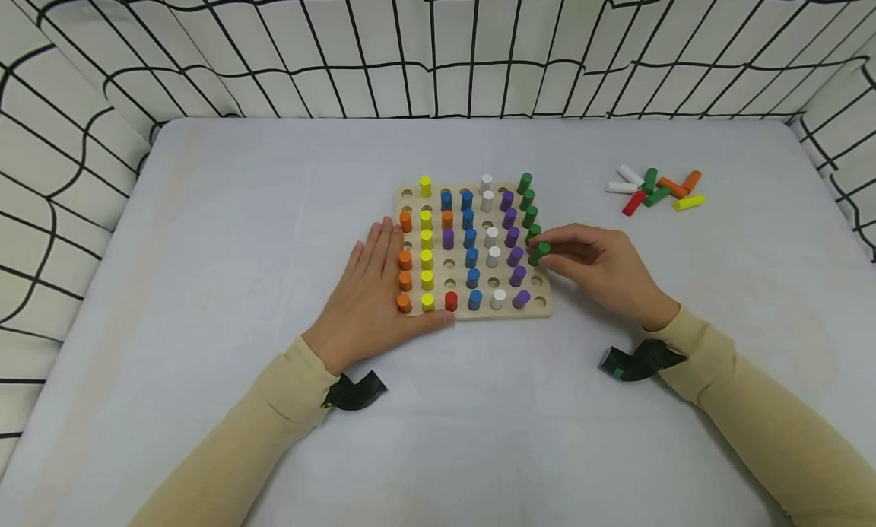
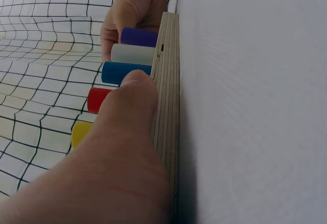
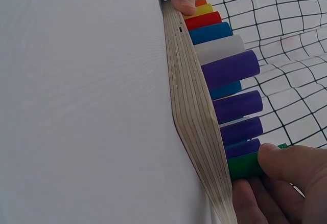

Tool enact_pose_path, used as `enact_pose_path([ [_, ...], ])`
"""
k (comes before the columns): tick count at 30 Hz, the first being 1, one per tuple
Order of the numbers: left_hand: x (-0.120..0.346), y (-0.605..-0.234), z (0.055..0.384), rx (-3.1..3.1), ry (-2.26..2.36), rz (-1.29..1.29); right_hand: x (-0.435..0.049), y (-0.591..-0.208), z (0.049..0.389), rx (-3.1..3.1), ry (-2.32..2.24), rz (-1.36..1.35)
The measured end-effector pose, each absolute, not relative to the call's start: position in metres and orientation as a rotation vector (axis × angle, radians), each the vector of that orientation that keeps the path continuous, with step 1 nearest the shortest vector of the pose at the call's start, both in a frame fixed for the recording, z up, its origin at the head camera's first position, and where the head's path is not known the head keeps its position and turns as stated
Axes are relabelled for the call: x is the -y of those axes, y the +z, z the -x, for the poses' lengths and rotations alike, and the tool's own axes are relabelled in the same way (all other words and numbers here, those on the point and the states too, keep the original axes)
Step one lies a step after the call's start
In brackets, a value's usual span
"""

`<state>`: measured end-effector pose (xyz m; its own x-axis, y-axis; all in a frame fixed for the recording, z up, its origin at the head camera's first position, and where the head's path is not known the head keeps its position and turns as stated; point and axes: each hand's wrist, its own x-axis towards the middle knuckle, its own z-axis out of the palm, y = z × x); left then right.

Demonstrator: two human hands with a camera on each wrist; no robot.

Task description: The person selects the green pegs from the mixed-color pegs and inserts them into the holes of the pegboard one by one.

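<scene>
A wooden pegboard lies on the table with coloured pegs standing in columns, among them yellow, blue, purple and green ones. My right hand pinches a green peg between thumb and fingers at the board's right column. In the right wrist view that green peg meets the board at its lower end. My left hand lies flat along the board's left side, its thumb stretched along the front edge. The left wrist view shows this thumb against the board's edge, near a blue peg.
To the right of the board lies a loose pile of pegs, with a red peg, a yellow peg, and white, green and orange ones. White walls with a black grid surround the white table. Some board holes hold no peg.
</scene>
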<state>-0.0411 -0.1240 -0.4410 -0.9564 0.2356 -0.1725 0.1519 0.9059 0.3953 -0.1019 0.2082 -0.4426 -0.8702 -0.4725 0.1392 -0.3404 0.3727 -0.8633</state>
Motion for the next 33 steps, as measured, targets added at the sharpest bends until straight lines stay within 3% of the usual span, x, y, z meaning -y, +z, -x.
enact_pose_path([
  [33, 0.1243, -0.4431, 0.0416, -2.86, 0.573, -0.297, -0.2095, -0.4381, 0.0999, -2.547, -1.439, 0.712],
])
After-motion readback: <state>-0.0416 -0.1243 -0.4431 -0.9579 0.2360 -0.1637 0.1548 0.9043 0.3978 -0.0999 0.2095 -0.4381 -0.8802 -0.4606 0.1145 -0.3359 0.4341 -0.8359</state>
